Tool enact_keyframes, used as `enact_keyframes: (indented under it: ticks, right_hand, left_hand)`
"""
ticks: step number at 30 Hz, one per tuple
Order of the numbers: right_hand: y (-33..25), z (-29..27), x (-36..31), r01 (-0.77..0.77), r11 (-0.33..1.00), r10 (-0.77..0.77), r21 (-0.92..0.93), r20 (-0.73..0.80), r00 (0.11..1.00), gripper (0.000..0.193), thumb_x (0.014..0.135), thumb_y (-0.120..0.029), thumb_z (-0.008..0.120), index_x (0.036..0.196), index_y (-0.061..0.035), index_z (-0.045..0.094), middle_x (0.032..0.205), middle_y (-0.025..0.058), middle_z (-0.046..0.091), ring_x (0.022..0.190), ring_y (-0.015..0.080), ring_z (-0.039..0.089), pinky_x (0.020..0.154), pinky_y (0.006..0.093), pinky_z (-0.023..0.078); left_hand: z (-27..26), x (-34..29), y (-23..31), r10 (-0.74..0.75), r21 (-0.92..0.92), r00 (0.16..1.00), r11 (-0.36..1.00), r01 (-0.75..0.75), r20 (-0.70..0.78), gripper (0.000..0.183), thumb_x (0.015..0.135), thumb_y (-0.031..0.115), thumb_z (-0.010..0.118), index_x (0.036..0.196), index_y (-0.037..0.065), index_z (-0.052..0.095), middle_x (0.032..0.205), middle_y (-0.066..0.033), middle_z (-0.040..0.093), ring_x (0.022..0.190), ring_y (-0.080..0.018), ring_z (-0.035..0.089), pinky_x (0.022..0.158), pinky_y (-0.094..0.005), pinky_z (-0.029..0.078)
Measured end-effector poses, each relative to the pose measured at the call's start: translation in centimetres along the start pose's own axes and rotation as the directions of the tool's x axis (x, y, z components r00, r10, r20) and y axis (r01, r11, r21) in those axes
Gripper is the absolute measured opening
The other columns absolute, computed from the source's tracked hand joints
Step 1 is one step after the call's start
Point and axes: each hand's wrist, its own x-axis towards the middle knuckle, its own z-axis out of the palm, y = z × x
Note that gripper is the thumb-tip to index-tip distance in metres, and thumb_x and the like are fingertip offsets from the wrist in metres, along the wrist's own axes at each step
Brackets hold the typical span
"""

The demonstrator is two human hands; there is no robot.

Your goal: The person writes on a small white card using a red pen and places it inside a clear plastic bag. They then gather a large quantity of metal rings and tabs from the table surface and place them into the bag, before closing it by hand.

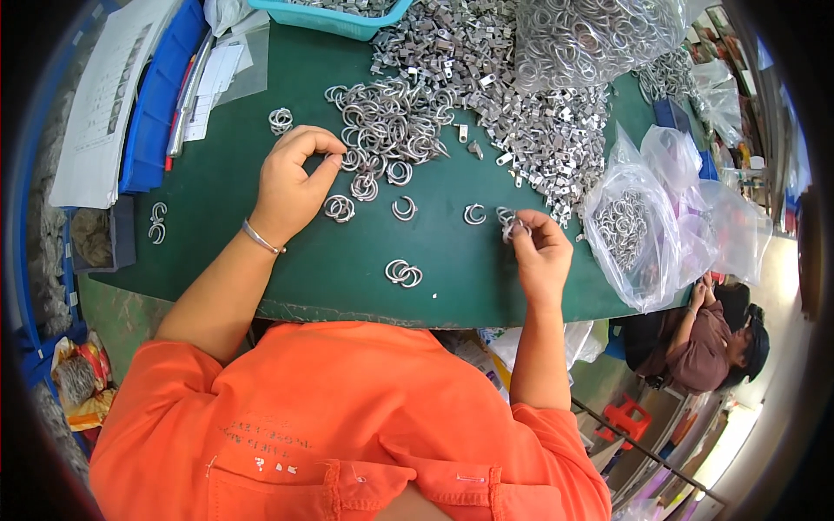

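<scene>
My left hand is closed in a pinch at the left edge of a pile of open metal rings; whether a ring is between its fingertips is hidden. Between thumb and fingers, my right hand holds a few metal rings just above the green table. A single C-shaped ring lies left of that hand, and another ring lies between the hands. Small clusters sit nearby: linked rings near the front edge and stacked rings beside my left hand.
A large heap of small metal clips spreads behind my right hand. A clear bag of rings rests on it, and another bag lies at right. A teal basket and blue tray stand at the back left. A person sits at right.
</scene>
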Motion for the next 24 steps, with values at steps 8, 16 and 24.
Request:
enact_keyframes:
  ticks: [8, 16, 24]
  right_hand:
    - [-0.6, -1.6, 0.6, 0.297, 0.83, -0.242, -0.472, 0.176, 0.954, 0.028, 0.088, -0.014, 0.063, 0.112, 0.0, 0.061, 0.094, 0.0132, 0.057, 0.083, 0.024, 0.056, 0.074, 0.0311, 0.046]
    - [-0.9, -1.5, -0.5, 0.551, 0.583, -0.556, -0.597, 0.202, 0.806, 0.021, 0.08, -0.003, 0.066, 0.099, -0.002, 0.057, 0.098, 0.0179, 0.052, 0.084, 0.0353, 0.055, 0.074, 0.0398, 0.047]
    - [-2.5, -9.2, 4.4, 0.139, 0.301, -0.653, -0.944, -0.097, 0.751, 0.031, 0.084, -0.016, 0.066, 0.11, -0.0025, 0.059, 0.112, 0.0195, 0.055, 0.104, 0.0361, 0.052, 0.09, 0.0444, 0.04]
  left_hand:
    - [0.3, 0.2, 0.5, -0.005, -0.011, 0.999, 1.0, 0.005, -0.037, 0.009, 0.075, -0.003, 0.064, 0.083, 0.0, 0.063, 0.086, -0.0078, 0.063, 0.079, -0.0195, 0.06, 0.073, -0.0276, 0.048]
    - [0.0, -0.1, 0.1, -0.001, -0.025, 1.0, 1.0, 0.0, -0.007, 0.009, 0.077, -0.005, 0.063, 0.085, -0.001, 0.062, 0.089, -0.0088, 0.062, 0.081, -0.0184, 0.06, 0.073, -0.0269, 0.048]
    - [-0.1, 0.0, -0.1, -0.02, -0.053, 1.0, 0.998, 0.019, -0.012, 0.008, 0.078, -0.004, 0.063, 0.086, -0.001, 0.062, 0.091, -0.0072, 0.062, 0.083, -0.0167, 0.06, 0.075, -0.0263, 0.048]
